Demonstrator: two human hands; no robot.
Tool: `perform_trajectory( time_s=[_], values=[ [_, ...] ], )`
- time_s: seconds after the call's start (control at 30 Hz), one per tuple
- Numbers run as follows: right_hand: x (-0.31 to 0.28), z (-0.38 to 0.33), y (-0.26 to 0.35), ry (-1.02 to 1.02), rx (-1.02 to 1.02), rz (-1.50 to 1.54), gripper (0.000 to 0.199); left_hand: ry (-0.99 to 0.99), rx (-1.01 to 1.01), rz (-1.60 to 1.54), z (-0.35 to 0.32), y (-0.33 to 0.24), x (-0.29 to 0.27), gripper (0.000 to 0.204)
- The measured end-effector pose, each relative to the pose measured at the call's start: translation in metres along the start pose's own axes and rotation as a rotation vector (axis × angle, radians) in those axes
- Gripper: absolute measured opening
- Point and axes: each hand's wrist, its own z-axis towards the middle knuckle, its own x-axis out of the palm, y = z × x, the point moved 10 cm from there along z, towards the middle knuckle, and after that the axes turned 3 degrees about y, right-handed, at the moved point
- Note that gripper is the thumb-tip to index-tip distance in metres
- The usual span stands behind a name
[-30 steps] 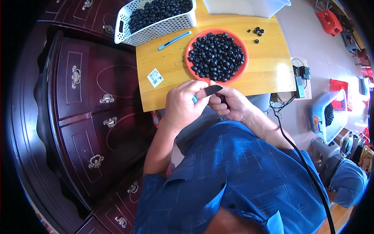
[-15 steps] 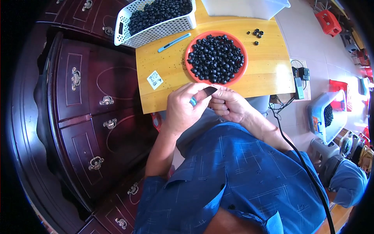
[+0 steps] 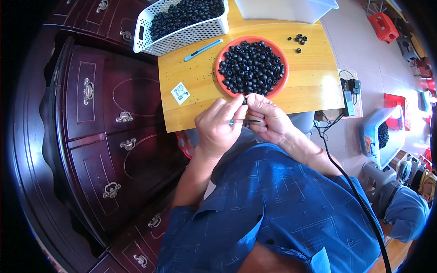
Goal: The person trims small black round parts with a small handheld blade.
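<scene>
My left hand and my right hand meet at the table's near edge, just below an orange-red round dish. Between their fingertips is one small black round piece, mostly hidden. A thin dark knife blade sticks out of my left fingers toward the right palm, seen nearly edge-on. A bit of blue shows beside it, between the left fingers. Both hands are closed. The dish is heaped with black round pieces, several with a visible hole.
A white perforated basket of black pieces stands at the back left. Near it lie a blue utility knife and a printed label. Several loose pieces sit right of the dish. A translucent bin is behind; a black cable runs along my right.
The left hand has turned, so the blade swung from pointing up by the fingertips to lying low toward the right palm. The black piece between the fingertips has come into sight.
</scene>
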Motion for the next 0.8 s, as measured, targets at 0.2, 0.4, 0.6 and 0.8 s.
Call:
perform_trajectory(
  time_s=[0.2,0.4,0.6,0.8],
  values=[
    [0.001,0.001,0.003,0.058,-0.011,0.032,0.011,0.009,0.027,-0.012,-0.003,0.001,0.001,0.021],
    [0.015,-0.006,0.007,0.139,0.031,-0.003,0.012,0.264,-0.210,-0.312,0.007,0.025,0.012,0.040],
    [0.012,-0.006,0.000,0.198,0.065,-0.012,0.014,0.291,-0.105,-0.279,0.015,0.017,0.013,0.044],
    [0.015,-0.007,0.000,0.237,0.087,0.038,0.025,0.361,-0.103,-0.214,0.014,0.019,0.020,0.044]
  ],
)
